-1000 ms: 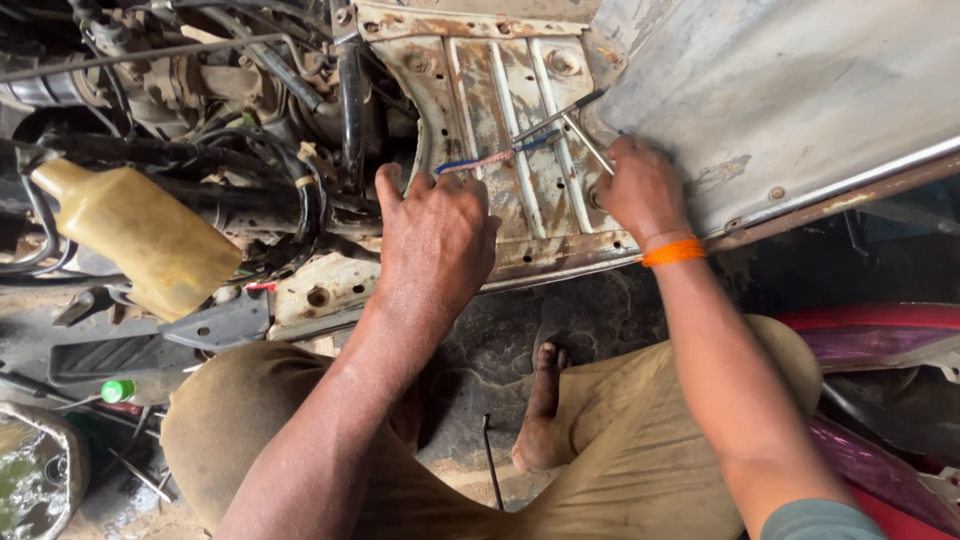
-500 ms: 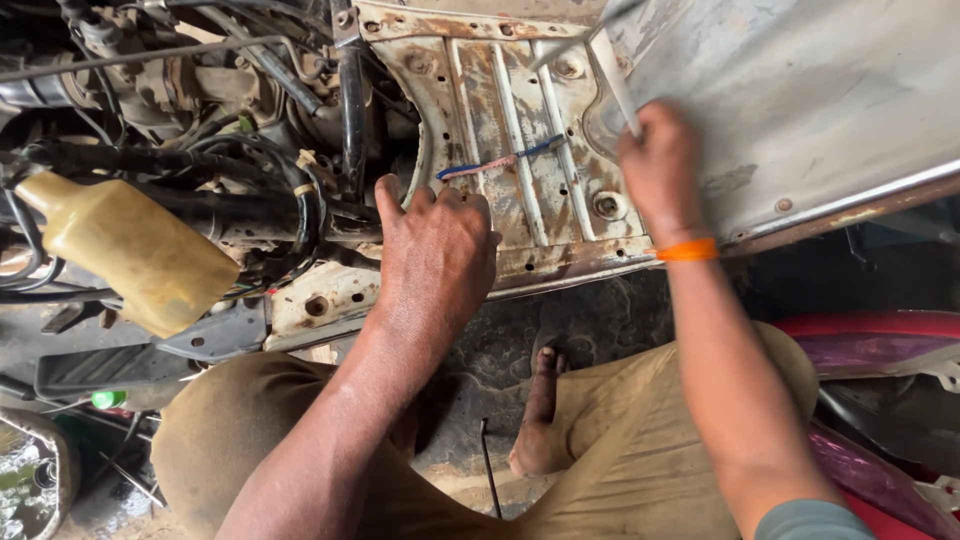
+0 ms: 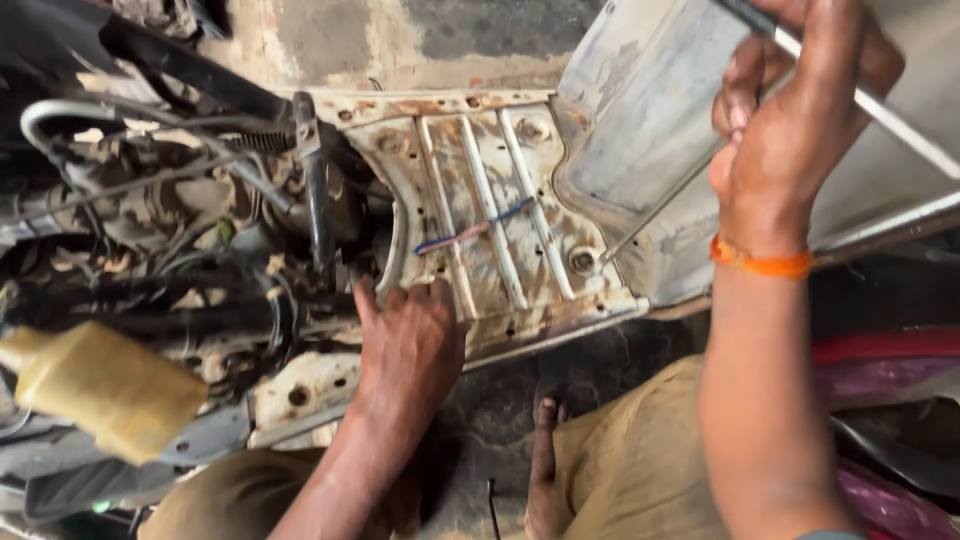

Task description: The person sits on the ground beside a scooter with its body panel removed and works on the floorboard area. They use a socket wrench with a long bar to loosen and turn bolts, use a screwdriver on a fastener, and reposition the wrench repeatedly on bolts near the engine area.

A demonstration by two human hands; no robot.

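At the bottom of the frame the person squats, knees in tan trousers and a bare foot [image 3: 545, 470] on the dark floor between them. Just above, at lower centre, the left hand [image 3: 410, 345] lies palm-down with fingers spread on the near edge of a rusty ribbed panel [image 3: 480, 215], apparently bracing it; it grips nothing. To its left, at lower left, a yellowish plastic tank [image 3: 105, 390] juts out beside tangled black hoses [image 3: 300, 215] and cables, left exposed because the cover is off. At the right edge the right hand [image 3: 790, 110], an orange band [image 3: 765, 262] on its wrist, is raised high, fingers curled tight round a long thin metal tool [image 3: 850, 85]. The tool's bright upper shaft runs past the hand toward the upper right, and a slim rod slants down-left to a bolt hole [image 3: 583, 260] at the panel's lower right corner; it looks like one tool held high so its tip reaches the fastener, though the hand hides the join. A blue and red wire [image 3: 475, 230] crosses the ribs at mid-panel. Farther off, a pale grey body shell [image 3: 640, 140] overlaps the panel's right side, and a stained wall [image 3: 400, 40] fills the top.
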